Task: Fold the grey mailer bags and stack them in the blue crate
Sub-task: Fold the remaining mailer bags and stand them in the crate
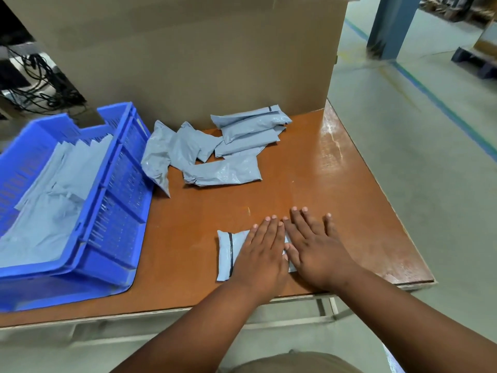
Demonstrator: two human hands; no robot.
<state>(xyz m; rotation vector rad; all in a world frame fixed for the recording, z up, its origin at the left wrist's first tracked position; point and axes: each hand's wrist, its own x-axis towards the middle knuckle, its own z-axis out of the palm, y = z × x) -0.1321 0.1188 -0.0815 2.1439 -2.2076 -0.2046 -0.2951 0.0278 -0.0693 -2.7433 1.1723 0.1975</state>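
Observation:
A grey mailer bag [225, 254] with a dark strip near its left end lies flat near the front of the brown table [336, 170]. My left hand [262, 251] and my right hand [314, 249] press on it side by side with straight fingers, covering its right part. Several rolled or crumpled grey mailer bags [223, 149] lie in a loose pile at the back of the table. The blue crate [113, 211] stands at the left, with folded grey bags [48, 200] laid inside it.
A large cardboard box [201, 55] stands behind the pile. The table's right edge [398, 211] and front edge drop to a grey floor. A blue pillar [390, 25] stands far right, and cables hang at the far left.

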